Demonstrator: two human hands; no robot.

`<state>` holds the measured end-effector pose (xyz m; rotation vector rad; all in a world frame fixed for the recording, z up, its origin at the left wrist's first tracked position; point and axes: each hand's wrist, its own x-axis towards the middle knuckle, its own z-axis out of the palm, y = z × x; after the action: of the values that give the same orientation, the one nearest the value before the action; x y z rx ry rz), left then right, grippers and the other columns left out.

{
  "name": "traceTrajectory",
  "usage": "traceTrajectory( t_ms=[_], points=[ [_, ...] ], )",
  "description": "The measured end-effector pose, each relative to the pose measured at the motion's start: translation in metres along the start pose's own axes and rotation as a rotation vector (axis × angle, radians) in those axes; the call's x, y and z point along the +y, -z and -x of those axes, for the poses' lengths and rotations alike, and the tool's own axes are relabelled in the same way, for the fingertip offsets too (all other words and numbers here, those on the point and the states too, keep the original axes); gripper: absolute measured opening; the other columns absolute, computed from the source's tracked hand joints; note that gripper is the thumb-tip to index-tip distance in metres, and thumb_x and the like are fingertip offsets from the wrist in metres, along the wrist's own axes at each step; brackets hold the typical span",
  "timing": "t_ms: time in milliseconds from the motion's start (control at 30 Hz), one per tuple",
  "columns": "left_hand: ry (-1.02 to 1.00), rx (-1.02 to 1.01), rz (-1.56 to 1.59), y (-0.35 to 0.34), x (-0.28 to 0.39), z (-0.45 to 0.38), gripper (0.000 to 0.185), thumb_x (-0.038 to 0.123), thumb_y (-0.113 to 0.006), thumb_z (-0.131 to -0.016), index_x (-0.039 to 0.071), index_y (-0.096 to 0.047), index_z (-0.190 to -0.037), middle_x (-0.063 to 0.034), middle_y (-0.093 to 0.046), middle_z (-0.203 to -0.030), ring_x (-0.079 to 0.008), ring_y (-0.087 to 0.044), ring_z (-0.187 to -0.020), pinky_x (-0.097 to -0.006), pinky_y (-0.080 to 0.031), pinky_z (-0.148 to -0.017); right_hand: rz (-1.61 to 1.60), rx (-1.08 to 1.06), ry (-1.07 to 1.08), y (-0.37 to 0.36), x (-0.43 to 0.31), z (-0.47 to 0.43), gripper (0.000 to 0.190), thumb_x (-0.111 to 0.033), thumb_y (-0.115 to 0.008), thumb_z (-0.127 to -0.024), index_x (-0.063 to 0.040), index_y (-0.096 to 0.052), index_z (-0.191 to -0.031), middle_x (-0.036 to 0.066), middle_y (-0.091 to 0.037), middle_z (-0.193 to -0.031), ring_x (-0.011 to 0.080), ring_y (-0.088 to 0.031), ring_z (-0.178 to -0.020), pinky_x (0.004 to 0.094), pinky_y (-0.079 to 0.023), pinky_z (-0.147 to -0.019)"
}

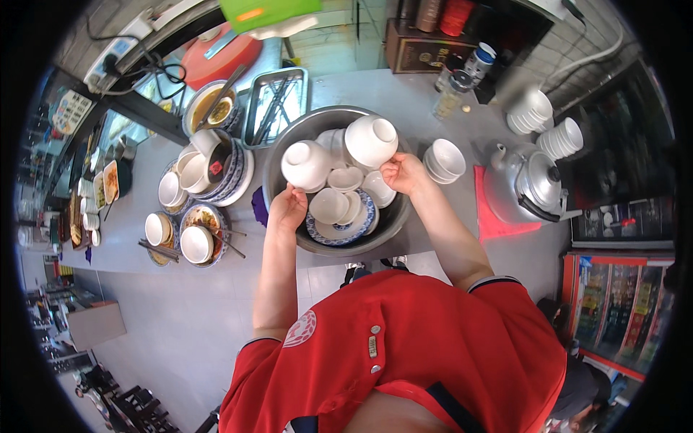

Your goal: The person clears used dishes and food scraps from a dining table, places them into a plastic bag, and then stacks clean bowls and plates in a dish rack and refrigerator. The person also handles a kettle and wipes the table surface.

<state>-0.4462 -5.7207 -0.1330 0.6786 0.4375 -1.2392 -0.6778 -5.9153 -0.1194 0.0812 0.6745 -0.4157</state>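
Observation:
My left hand point(289, 208) grips the rim of an upturned white bowl point(306, 162) at the left side of a large metal basin point(394, 230). In my right hand point(403, 174) is the rim of another upturned white bowl point(371, 139), held higher and toward the basin's far right. Below and between them, the basin holds several more white bowls point(328, 205) and a blue-and-white patterned plate point(325, 233). Whether the two held bowls rest on the dishes beneath is hard to tell.
Used dishes point(196, 243) with food scraps and chopsticks crowd the counter at left. Beyond lie a metal tray point(295, 116) of chopsticks and a soup bowl point(211, 105). At right stand stacked white bowls point(446, 157) and a metal kettle point(520, 187) on a red cloth point(485, 224).

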Motion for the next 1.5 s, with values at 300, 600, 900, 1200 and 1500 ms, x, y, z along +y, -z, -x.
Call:
traceTrajectory(
  t_ms=[300, 600, 900, 1200, 1500],
  points=[
    [-0.36, -0.226, -0.641, -0.105, -0.093, 0.029, 0.016, 0.014, -0.049, -0.093, 0.001, -0.056, -0.098, -0.002, -0.057, -0.082, -0.0103, -0.054, -0.07, -0.0214, -0.046, -0.068, 1.651, 0.384, 1.487, 0.042, -0.058, 0.124, 0.018, -0.021, -0.055, -0.088, -0.004, -0.062, -0.091, 0.012, -0.058, -0.084, 0.026, -0.058, -0.073, 0.0335, -0.045, -0.063],
    [-1.066, -0.665, -1.56, -0.166, -0.221, -0.011, 0.008, 0.008, -0.059, -0.081, 0.002, -0.06, -0.086, -0.0134, -0.061, -0.084, -0.0291, -0.059, -0.079, -0.0354, -0.048, -0.071, 1.824, 0.278, 1.489, 0.102, -0.049, 0.123, 0.016, -0.007, -0.056, -0.083, -0.004, -0.064, -0.097, 0.012, -0.061, -0.104, 0.0308, -0.06, -0.09, 0.0349, -0.049, -0.076],
    [-1.043, -0.535, -1.663, -0.124, -0.156, -0.012, 0.033, 0.007, -0.06, -0.079, 0.008, -0.057, -0.112, -0.0112, -0.058, -0.114, -0.03, -0.059, -0.098, -0.0378, -0.048, -0.082, 1.794, -0.029, 1.356, 0.04, -0.015, 0.127, 0.015, -0.006, -0.059, -0.081, -0.005, -0.063, -0.095, 0.007, -0.062, -0.09, 0.0216, -0.061, -0.071, 0.0295, -0.048, -0.062],
    [-1.223, -0.465, -2.309, -0.074, -0.014, -0.041, 0.027, 0.004, -0.057, -0.075, 0.012, -0.065, -0.099, -0.0043, -0.062, -0.107, -0.0237, -0.06, -0.095, -0.0348, -0.05, -0.077, 1.679, -0.002, 0.619, -0.019, 0.055, -0.073, 0.035, -0.027, -0.061, -0.083, 0.0, -0.057, -0.105, 0.013, -0.064, -0.085, 0.0198, -0.063, -0.067, 0.0312, -0.047, -0.058],
    [-1.128, -0.835, -2.664, -0.066, 0.016, -0.076, 0.013, 0.013, -0.053, -0.077, 0.011, -0.062, -0.086, -0.0007, -0.059, -0.094, -0.0231, -0.058, -0.09, -0.0352, -0.048, -0.076, 0.735, 0.316, 0.386, 0.004, 0.017, -0.078, 0.018, -0.024, -0.049, -0.094, -0.008, -0.057, -0.092, 0.0, -0.054, -0.068, 0.0121, -0.058, -0.057, 0.0224, -0.039, -0.043]
  ],
)
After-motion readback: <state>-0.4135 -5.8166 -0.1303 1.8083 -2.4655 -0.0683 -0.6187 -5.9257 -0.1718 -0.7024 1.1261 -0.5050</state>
